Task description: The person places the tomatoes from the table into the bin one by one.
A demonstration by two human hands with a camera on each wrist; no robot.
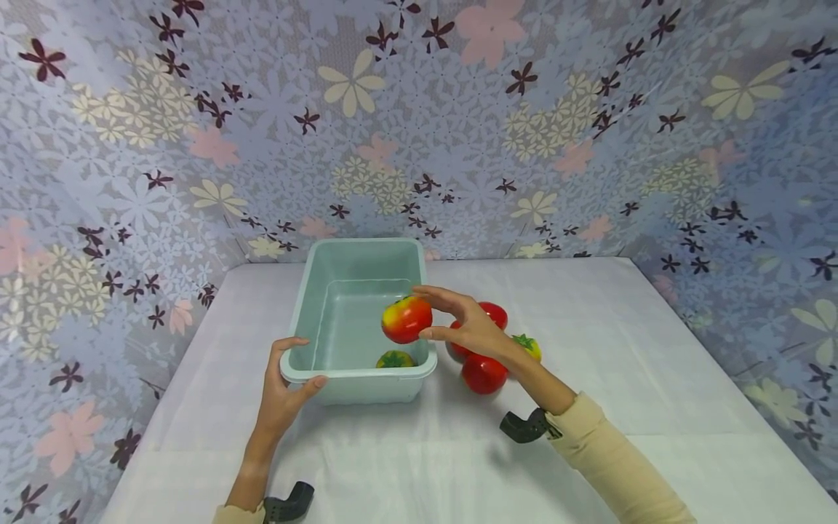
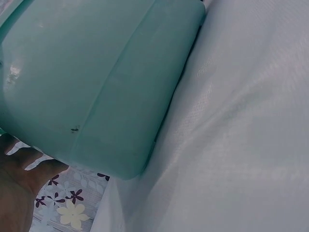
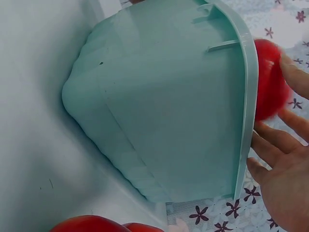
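Note:
My right hand (image 1: pixel 474 324) holds a shiny red-and-yellow apple (image 1: pixel 406 320) between thumb and fingers, above the right side of a pale green plastic bin (image 1: pixel 356 375). In the right wrist view the apple (image 3: pixel 270 79) shows just beyond the bin's rim. My left hand (image 1: pixel 281 389) grips the bin's near left corner, thumb outside and a fingertip over the rim. Inside the bin, by the near right corner, lies a yellowish fruit with a green leafy top (image 1: pixel 396 359). The left wrist view shows the bin's outer wall (image 2: pixel 96 82) and part of the left hand (image 2: pixel 21 179).
Right of the bin, several red fruits (image 1: pixel 484 373) lie grouped on the white tablecloth (image 1: pixel 628 364), partly hidden by my right hand and forearm. Among them is a yellow fruit with a green top (image 1: pixel 527 346). A flower-patterned cloth (image 1: pixel 419 131) stands behind the table.

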